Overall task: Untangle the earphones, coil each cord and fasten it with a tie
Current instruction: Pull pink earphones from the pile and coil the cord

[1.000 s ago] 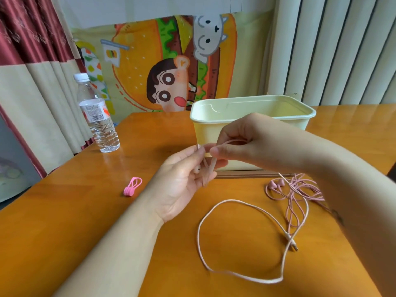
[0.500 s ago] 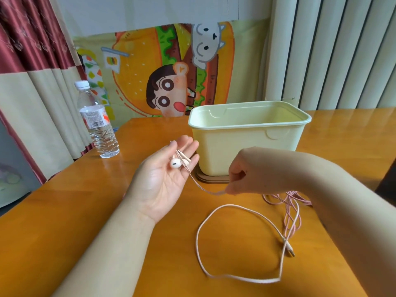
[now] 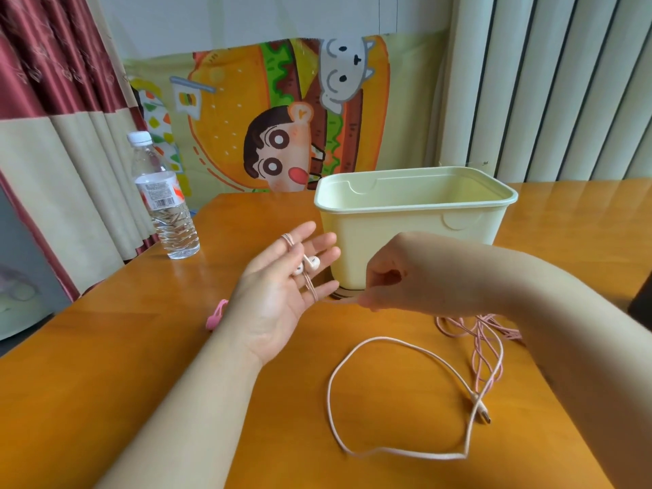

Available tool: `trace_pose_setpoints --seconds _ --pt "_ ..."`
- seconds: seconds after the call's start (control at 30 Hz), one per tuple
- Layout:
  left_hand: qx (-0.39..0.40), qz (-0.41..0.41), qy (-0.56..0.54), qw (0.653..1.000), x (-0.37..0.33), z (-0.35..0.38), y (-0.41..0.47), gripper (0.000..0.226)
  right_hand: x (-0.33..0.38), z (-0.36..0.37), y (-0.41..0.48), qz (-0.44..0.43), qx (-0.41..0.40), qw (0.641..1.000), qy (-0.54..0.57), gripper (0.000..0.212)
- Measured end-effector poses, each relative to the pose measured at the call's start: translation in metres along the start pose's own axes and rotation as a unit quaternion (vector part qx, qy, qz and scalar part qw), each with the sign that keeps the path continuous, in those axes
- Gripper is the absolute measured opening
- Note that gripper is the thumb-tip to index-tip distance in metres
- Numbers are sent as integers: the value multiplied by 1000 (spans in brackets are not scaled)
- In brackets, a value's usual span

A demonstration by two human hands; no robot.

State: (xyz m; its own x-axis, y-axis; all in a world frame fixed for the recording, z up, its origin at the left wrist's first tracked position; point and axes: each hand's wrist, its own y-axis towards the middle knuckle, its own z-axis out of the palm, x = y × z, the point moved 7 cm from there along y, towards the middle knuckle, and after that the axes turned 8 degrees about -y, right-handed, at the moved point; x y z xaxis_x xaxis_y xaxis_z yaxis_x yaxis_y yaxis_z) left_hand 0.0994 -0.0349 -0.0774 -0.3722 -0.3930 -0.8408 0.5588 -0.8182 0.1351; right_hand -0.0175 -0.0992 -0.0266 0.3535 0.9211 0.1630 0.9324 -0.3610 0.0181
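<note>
My left hand [image 3: 282,294] is held palm up with straight, spread fingers. Two white earbuds [image 3: 307,265] lie on those fingers, and their pale pink cord [image 3: 310,287] loops over the index finger and runs down across the palm. My right hand [image 3: 391,280] pinches that cord just right of the left palm. The rest of this cord lies in a big loop [image 3: 398,400] on the table and ends in a plug [image 3: 484,415]. A second pink earphone set [image 3: 483,333] lies tangled under my right forearm. A pink tie [image 3: 216,315] peeks out left of my left hand.
A pale yellow plastic bin [image 3: 416,224] stands on the wooden table [image 3: 106,347] just behind my hands. A clear water bottle [image 3: 163,202] stands at the table's left edge beside the curtain. A cartoon cloth hangs behind the table.
My right hand drew the cord from the left fingertips down and right, then came back close to the left palm. The earbuds now lie in the opened left hand, with cord looped over the index finger.
</note>
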Motion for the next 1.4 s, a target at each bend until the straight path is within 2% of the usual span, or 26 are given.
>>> trace_pose_setpoints --seconds 0.13,0.27,0.47,0.53,0.63,0.7,0.87,1.07,1.3,1.4 --pt "42 -31 100 994 13 12 -5 26 10 -16 -4 -50 -74 996 28 26" --pt "99 -81 139 982 25 25 -13 27 7 -20 -1 -57 -118 990 49 25" --pt "110 -82 47 989 22 28 -13 25 4 -28 -1 -70 -148 979 124 23" --pt "90 -65 2 994 18 25 -10 27 9 -30 -2 -89 -133 974 162 24" --pt "15 -47 -103 993 12 10 -1 25 16 -29 -6 -119 -85 974 171 24" --pt "-33 -40 -147 988 10 -3 5 27 19 -24 -9 -129 -42 979 151 24" --pt "-76 -44 -191 978 14 -12 7 25 22 -3 -11 -112 60 988 89 21" --pt "-84 -62 -262 960 16 -8 3 25 25 22 -12 -92 169 980 53 20" --pt "-95 -36 -330 939 6 -13 2 24 17 35 -9 -60 197 978 -14 14" --pt "-84 -18 -284 955 1 -11 3 23 13 40 -6 -50 201 978 -28 13"
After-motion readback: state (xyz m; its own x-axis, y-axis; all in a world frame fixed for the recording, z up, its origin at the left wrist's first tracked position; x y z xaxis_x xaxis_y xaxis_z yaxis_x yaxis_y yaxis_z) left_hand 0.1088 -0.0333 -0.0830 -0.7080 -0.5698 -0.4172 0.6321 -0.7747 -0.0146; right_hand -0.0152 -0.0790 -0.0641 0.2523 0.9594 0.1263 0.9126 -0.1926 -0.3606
